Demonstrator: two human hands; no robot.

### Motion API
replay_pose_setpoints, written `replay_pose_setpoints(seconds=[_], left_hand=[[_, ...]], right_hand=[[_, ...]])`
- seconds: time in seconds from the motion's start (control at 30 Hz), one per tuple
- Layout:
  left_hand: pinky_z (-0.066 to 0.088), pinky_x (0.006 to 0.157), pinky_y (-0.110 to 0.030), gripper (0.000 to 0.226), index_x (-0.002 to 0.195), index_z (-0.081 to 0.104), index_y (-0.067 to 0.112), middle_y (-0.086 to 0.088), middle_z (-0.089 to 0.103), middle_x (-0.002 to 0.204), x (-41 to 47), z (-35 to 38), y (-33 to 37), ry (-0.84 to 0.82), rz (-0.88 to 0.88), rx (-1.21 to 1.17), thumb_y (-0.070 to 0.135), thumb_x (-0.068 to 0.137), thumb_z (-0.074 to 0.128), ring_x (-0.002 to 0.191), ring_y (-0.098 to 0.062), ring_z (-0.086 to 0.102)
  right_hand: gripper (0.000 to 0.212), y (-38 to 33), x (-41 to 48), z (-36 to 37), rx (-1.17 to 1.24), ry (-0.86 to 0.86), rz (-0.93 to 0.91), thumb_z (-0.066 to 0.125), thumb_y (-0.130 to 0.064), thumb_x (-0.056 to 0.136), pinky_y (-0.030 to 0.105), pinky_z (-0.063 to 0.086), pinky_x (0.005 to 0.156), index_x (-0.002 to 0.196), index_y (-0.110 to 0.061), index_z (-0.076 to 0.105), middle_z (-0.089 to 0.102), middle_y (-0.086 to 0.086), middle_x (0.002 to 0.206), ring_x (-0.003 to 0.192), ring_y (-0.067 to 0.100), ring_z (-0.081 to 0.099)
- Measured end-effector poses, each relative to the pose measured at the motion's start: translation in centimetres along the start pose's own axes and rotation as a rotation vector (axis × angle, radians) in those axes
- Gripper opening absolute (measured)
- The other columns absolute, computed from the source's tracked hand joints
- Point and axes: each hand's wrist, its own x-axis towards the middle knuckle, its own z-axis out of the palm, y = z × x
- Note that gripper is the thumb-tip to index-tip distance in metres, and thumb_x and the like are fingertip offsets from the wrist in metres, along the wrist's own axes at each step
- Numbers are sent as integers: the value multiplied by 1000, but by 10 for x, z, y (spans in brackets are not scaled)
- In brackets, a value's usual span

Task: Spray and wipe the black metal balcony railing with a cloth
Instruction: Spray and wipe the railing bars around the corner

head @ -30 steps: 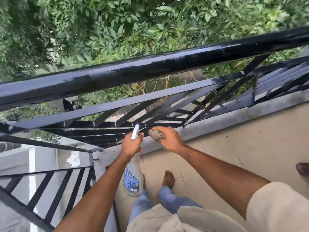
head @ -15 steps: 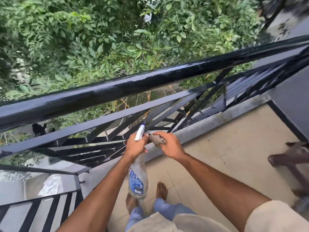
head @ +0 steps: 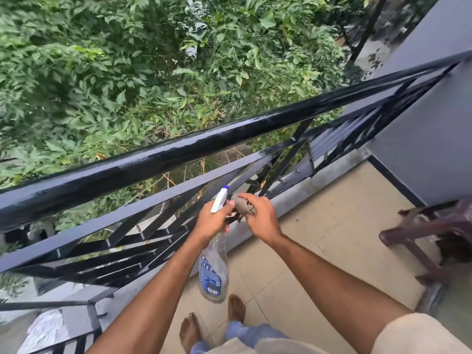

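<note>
The black metal railing runs diagonally across the view, its top bar wet and glossy, with slanted bars below it. My left hand grips the neck of a clear spray bottle with a white and blue nozzle; the bottle hangs down over the floor. My right hand holds a bunched grey-brown cloth just right of the nozzle, close to the railing's lower slanted bars. The two hands nearly touch.
Dense green foliage lies beyond the railing. A grey wall closes the balcony on the right, with dark brown furniture beside it. My bare feet stand on beige floor tiles.
The view has swung to the right along the railing, bringing the grey wall and brown furniture into sight. Both hands stay together, holding the bottle and the cloth as before.
</note>
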Motion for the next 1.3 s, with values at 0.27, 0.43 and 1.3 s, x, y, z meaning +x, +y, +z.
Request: replay_pose_setpoints(seconds=[0.27,0.43,1.3], left_hand=[[50,52,-31,24,87,63,10,0,62,69,3,0,13,-5,53,15,31,99,69,49,-22,58],[51,53,-31,28,83,55,12,3,59,67,1,-11,5,2,95,108,31,94,74,54,-16,56],[49,47,-29,21,83,54,8,1,54,61,-17,-47,-40,223,23,142,11,98,68,48,-15,53]], right_hand=[[69,-14,17,-10,-109,222,-284,60,21,69,27,46,105,129,-12,68,67,1,131,115,22,56],[65,-17,38,-7,-139,274,-367,63,22,72,39,51,103,128,-9,68,67,5,131,118,22,54],[54,-33,34,32,-283,17,-402,66,11,74,34,50,96,118,-20,68,67,-3,120,111,21,57]])
